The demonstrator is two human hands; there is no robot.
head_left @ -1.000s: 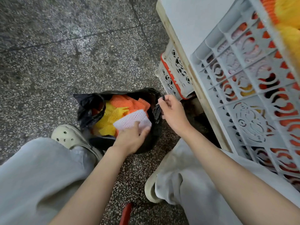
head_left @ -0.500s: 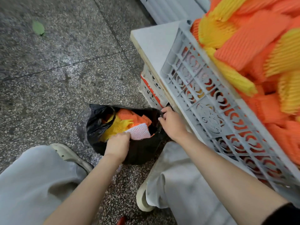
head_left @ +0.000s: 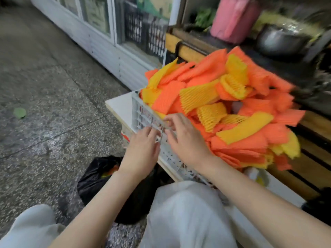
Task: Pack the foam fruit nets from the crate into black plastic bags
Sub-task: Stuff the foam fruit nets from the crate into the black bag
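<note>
White plastic crate [head_left: 143, 113], lattice-walled, upright on a white board [head_left: 120, 104]. It is heaped above its rim with flat orange and yellow foam nets [head_left: 223, 108], and several overhang the right side. Black plastic bag [head_left: 93, 178] on the floor [head_left: 53, 104] below the crate, mouth open, orange and yellow nets visible inside.

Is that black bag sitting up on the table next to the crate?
No, the black bag lies down on the floor by the person's legs, lower than the white crate heaped with foam nets.
</note>
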